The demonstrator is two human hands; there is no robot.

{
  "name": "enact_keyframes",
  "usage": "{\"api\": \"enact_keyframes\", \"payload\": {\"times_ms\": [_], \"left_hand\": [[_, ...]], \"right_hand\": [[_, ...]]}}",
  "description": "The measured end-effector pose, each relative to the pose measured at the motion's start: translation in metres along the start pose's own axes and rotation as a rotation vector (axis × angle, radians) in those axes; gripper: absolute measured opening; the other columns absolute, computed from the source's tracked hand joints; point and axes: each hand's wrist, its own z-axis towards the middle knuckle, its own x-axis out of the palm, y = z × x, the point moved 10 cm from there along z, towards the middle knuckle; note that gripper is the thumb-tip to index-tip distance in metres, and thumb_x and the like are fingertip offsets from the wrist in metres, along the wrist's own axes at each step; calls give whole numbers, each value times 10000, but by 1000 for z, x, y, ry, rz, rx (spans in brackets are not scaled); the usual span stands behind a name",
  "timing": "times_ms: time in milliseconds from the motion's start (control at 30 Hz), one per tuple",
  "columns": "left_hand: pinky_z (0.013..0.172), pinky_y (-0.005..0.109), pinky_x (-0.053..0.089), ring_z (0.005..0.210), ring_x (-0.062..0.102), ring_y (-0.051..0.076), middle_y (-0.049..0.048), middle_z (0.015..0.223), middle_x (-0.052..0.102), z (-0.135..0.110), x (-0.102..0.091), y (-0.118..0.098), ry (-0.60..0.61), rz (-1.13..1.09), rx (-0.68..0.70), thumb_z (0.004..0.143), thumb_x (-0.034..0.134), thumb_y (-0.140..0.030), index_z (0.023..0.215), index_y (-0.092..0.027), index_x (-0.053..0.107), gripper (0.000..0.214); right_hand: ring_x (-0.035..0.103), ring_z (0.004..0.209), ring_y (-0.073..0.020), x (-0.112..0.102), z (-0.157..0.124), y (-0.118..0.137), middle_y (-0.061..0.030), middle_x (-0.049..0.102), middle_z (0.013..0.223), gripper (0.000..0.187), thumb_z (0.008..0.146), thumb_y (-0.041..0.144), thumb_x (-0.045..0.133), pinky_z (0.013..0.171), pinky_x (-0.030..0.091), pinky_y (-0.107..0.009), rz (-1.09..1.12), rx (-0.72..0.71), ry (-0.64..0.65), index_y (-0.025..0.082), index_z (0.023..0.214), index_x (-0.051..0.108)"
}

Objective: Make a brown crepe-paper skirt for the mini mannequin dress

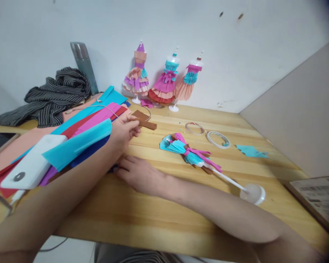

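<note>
My left hand (124, 132) pinches a narrow folded strip of brown crepe paper (148, 124) above the table. A flat brown paper piece (141, 115) lies just behind the strip. Below, my right hand (138, 174) rests low on the table with its fingers curled at the edge of the dark blue paper (91, 150); what they grip, if anything, is hidden. Sheets in turquoise (79, 144), pink and red spread under and beside my left forearm. To the right, a small dress stand (230, 179) lies on its side, dressed in turquoise, pink and brown paper (193, 157).
Three upright paper-dressed stands (164, 82) line the wall. Tape rolls (218, 140) and a turquoise scrap (251, 151) lie on the right. At left are a white power bank (34, 160), a phone (1, 142), a striped cloth (60, 95) and a bottle (86, 65). A box (318, 201) borders the right.
</note>
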Motion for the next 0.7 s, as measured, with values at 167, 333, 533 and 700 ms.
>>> {"api": "enact_keyframes", "payload": {"times_ms": [167,333,533,700], "left_hand": [[382,140,392,400,536,72,-34,478,573,21,-28,14,-54,6,-31,620,628,-71,729,-134,535,156],[394,140,406,408,540,69,-39,486,577,12,-20,16,-35,4,-41,615,645,-93,728,-139,538,162],[394,171,410,429,542,93,-4,494,591,-33,28,26,125,27,-145,593,695,-122,695,-116,576,156],[410,173,411,442,545,88,-13,503,593,-60,38,39,143,-16,-251,605,703,-145,678,-128,583,142]], "right_hand": [[541,888,-186,-29,-60,-16,-78,658,919,238,902,75,399,798,472,-314,118,-61,-45,166,840,610],[581,877,-197,-43,-96,-47,-113,637,951,300,869,134,459,777,496,-323,255,315,-142,109,1153,555],[536,818,-201,-28,-88,-38,-84,554,911,257,868,323,541,726,487,-331,258,327,-37,152,1036,633],[499,783,-190,-37,-108,-52,-69,537,826,160,859,221,537,705,464,-326,278,355,-207,167,717,589]]}}
